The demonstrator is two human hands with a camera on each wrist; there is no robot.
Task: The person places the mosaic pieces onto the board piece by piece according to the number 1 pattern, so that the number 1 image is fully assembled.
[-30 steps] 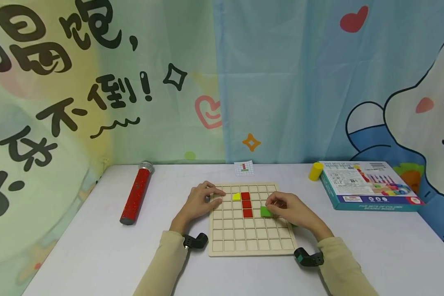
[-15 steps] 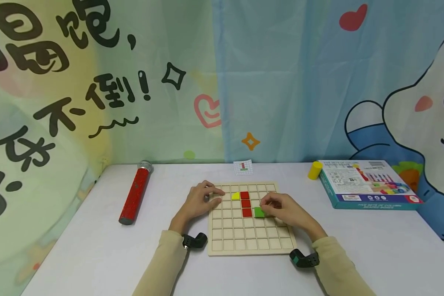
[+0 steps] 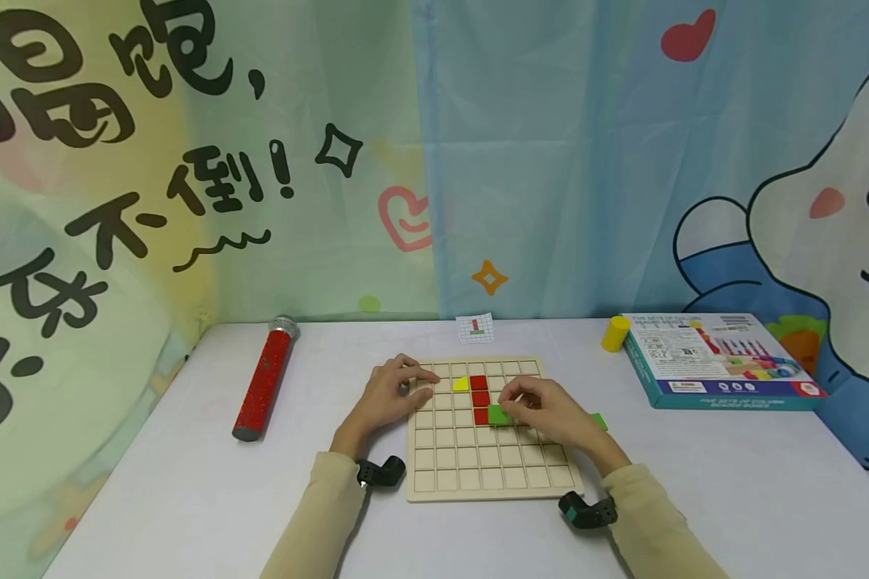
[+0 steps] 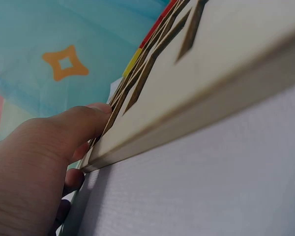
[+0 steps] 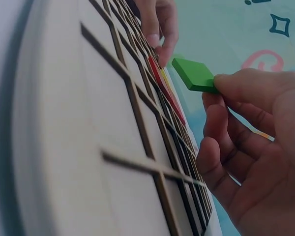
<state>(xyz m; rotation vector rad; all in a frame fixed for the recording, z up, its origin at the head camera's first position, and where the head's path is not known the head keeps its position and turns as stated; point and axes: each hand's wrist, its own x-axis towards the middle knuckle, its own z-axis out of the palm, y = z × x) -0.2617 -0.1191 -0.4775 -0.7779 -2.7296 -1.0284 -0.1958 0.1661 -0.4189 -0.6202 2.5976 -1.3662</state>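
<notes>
- Left hand (image 3: 391,392) is touching the gridded board (image 3: 492,457) at its left, thumb and forefinger apart.
- Right hand (image 3: 550,410) is pinching a green tile (image 5: 194,75) just above the gridded board.
- Red tiles (image 3: 480,398) and a yellow tile (image 3: 460,384) are lying on the gridded board.

A printed curtain (image 3: 536,185) hangs behind the white bench (image 3: 159,490), yellow and green at left, blue at right, with black lettering (image 3: 109,229), a red heart (image 3: 688,37) and a white cartoon animal (image 3: 796,209).
</notes>
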